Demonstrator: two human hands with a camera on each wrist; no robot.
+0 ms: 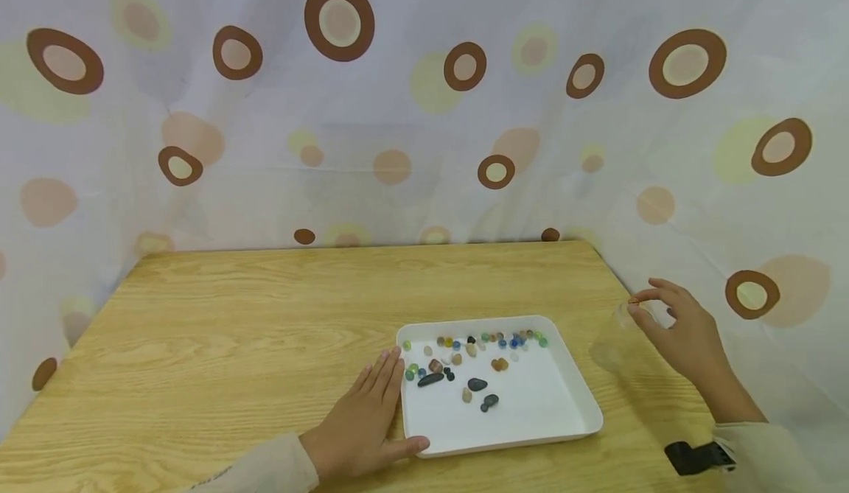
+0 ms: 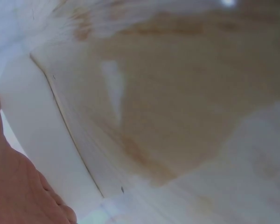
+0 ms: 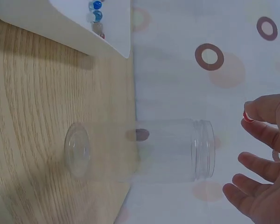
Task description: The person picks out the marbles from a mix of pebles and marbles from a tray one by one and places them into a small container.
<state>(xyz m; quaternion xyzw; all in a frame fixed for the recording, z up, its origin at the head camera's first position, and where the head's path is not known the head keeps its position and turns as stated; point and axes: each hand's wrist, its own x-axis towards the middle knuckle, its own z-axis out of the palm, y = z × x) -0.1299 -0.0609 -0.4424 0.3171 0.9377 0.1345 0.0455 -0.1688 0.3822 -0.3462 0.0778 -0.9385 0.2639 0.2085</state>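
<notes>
My right hand (image 1: 690, 338) pinches a small marble (image 3: 247, 116), clear with red in it, between thumb and index finger. The other fingers stand apart. Just below, a clear plastic jar (image 3: 163, 151) stands upright on the table, lidless, its mouth facing the pinched marble. To the left of the jar lies a white tray (image 1: 530, 404) with marbles (image 1: 514, 343) and pebbles (image 1: 477, 384) spread over its back and left parts. Against the tray's left side lies my left hand (image 1: 361, 427), fingers straight, thumb at the front corner. In the left wrist view only part of that hand shows.
The wood-grain table (image 1: 252, 331) extends far to the left and behind the tray. A white curtain (image 1: 398, 110) with brown and pale circles hangs along the back and sides. On the right side it comes close to the jar and my right hand.
</notes>
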